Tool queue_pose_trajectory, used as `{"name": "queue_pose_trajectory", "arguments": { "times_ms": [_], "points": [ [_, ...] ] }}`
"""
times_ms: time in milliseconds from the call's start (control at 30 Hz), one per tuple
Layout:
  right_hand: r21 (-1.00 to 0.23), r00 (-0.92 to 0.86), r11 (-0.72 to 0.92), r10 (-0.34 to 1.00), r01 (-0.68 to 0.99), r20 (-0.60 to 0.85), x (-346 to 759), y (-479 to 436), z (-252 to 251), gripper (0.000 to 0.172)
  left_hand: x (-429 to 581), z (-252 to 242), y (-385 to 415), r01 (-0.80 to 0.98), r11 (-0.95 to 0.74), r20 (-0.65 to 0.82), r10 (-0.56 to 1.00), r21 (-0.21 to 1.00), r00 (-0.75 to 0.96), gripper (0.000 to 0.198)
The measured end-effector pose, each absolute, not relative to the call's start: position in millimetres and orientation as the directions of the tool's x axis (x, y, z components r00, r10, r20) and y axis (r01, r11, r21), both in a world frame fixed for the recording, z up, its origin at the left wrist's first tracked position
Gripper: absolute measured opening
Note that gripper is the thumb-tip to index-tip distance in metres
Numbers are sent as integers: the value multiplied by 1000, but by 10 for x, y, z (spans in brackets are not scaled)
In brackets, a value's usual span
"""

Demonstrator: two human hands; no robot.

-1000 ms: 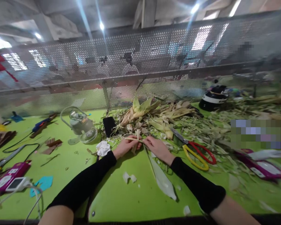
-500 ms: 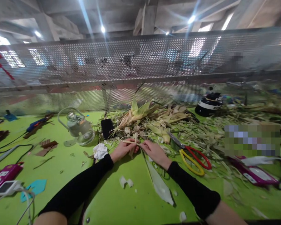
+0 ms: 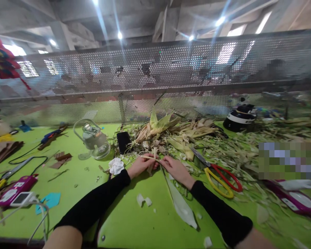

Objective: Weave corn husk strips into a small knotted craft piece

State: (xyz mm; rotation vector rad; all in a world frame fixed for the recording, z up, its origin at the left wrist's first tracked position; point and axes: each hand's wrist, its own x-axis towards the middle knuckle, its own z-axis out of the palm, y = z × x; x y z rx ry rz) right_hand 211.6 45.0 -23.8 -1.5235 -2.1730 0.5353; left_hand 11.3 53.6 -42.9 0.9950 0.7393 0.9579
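My left hand (image 3: 142, 165) is closed, its fingers pinching a small bundle of pale corn husk strips (image 3: 154, 152). Close beside it, my right hand (image 3: 176, 168) has its thumb and fingertips pressed together on the same husk work. From between the hands a long, wide whitish husk leaf (image 3: 182, 209) trails down over the green table toward me. The exact crossing of the strips at my fingertips is too small to make out. Scissors with red and yellow handles (image 3: 220, 176) lie right of my right hand, and a crumpled white tissue (image 3: 116, 166) lies near my left wrist.
Corn husks (image 3: 160, 126) and shredded scraps heap up ahead and to the right. A black phone (image 3: 123, 142) and a glass pitcher (image 3: 93, 140) stand left of the heap. Further left are a purple power strip (image 3: 17, 190) and cables. A perforated metal screen (image 3: 140, 76) closes the back.
The camera view has turned slightly left, so everything appears shifted right. Both hands keep hold of the husk strips at about the same spot on the table, with little visible finger movement.
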Motion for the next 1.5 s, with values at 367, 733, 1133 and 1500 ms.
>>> {"name": "queue_pose_trajectory", "arguments": {
  "times_ms": [367, 733, 1133, 1500],
  "points": [
    [-552, -309, 326, 942, 768, 127, 2116, 436, -202, 40, 133, -399, 527, -323, 214, -64, 907, 922, 416, 69],
    [-559, -292, 314, 947, 767, 132, 2128, 428, -228, 40, 135, -472, 550, -307, 192, -52, 911, 932, 409, 68],
    [-550, -283, 294, 953, 781, 108, 2106, 422, -182, 33, 128, -510, 542, -254, 132, -23, 920, 958, 391, 59],
    [-527, -258, 261, 963, 808, 81, 2074, 418, -213, 30, 102, -537, 511, -186, 90, -11, 922, 978, 388, 52]
  ]
}}
